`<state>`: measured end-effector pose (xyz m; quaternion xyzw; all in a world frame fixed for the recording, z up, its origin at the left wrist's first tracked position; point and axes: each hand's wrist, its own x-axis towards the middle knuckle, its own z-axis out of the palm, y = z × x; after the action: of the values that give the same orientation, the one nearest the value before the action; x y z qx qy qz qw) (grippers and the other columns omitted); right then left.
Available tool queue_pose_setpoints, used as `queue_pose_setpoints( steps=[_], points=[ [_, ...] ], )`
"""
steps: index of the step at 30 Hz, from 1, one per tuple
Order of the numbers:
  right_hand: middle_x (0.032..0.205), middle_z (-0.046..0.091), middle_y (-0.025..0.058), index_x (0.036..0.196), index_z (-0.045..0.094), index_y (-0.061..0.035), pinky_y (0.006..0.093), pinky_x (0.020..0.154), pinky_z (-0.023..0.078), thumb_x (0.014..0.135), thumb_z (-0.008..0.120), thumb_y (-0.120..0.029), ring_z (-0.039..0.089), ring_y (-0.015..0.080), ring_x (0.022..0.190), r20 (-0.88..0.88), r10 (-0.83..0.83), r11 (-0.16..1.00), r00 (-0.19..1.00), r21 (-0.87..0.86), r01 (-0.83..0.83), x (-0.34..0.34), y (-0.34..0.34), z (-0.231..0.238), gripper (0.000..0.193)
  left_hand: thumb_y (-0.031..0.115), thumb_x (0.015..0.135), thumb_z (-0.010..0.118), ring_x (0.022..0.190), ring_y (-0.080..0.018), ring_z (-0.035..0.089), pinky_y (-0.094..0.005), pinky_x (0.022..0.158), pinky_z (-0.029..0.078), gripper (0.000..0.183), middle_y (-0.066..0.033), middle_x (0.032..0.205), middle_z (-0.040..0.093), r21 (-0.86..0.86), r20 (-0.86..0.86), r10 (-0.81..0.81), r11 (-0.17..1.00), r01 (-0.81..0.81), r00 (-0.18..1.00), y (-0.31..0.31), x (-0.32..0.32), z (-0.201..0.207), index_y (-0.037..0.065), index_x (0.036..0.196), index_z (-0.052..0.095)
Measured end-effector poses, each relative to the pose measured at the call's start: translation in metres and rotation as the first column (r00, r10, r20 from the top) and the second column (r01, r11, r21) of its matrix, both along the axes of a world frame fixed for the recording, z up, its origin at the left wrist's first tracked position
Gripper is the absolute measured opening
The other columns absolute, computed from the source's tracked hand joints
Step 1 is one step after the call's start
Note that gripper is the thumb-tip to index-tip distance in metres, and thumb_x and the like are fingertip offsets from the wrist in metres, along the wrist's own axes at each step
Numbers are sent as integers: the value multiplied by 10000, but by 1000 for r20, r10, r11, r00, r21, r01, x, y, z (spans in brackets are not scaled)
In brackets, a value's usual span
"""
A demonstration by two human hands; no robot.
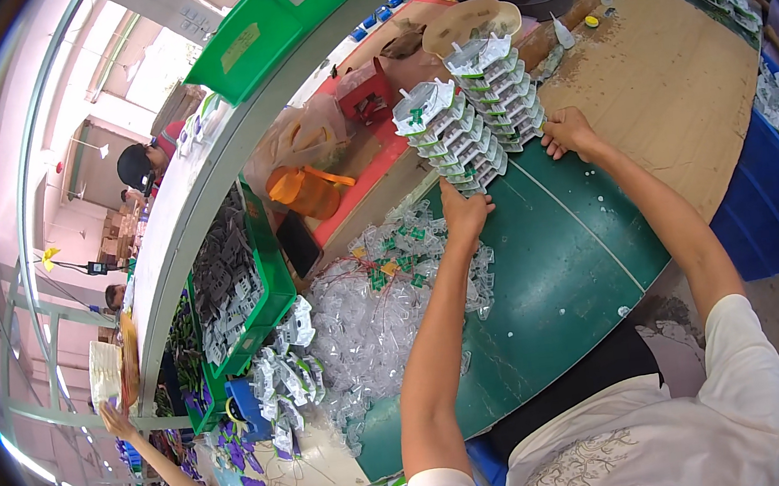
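Two tall stacks of white-and-green plastic parts stand side by side on the green work surface [552, 254]. At the base of the left stack [449, 132] is my left hand [466, 212], its fingers closed against the lowest pieces. My right hand [570, 133] grips the lower right corner of the right stack [497, 89], fingers bent and partly hidden by it. Left of my left forearm spreads a heap of clear plastic pieces [360, 327], mixed with small green boards and thin red wires.
An orange jug [303, 190] and a dark phone [298, 243] sit beyond the clear heap. Green bins [267, 294] hold grey parts at the left. Brown cardboard [649, 92] lies at the right. A shelf with a green tray [282, 31] crosses above. A co-worker's arm [170, 460] reaches up at lower left.
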<state>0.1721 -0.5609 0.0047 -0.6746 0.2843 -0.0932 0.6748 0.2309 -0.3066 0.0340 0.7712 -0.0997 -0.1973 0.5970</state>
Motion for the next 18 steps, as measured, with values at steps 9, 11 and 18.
queue_pose_setpoints(
  steps=[9, 11, 18],
  points=[
    [721, 651, 123, 831, 622, 63, 293, 437, 528, 925, 545, -54, 635, 182, 534, 91, -45, 998, 995, -40, 49, 6, -1, -6, 169, -56, 791, 574, 1092, -392, 599, -408, 884, 524, 691, -246, 1314, 463, 98, 202, 27, 994, -48, 979, -7, 21, -35, -22, 1433, 321],
    [717, 649, 122, 827, 622, 63, 294, 438, 530, 922, 543, -51, 636, 182, 535, 87, -33, 998, 996, -45, 37, 8, -1, -6, 168, -26, 792, 597, 1168, -429, 549, -435, 977, 471, 689, -268, 1314, 474, 139, 274, 17, 989, -57, 962, -7, 27, -41, -21, 1428, 332],
    [720, 645, 131, 813, 615, 63, 297, 447, 537, 915, 532, -37, 638, 187, 544, 34, -1, 999, 999, -44, 3, 5, -12, -2, 165, 43, 799, 629, 1229, -445, 493, -454, 1055, 393, 682, -276, 1314, 490, 152, 257, -8, 988, -33, 967, -14, 26, -42, -18, 1420, 354]
  ],
)
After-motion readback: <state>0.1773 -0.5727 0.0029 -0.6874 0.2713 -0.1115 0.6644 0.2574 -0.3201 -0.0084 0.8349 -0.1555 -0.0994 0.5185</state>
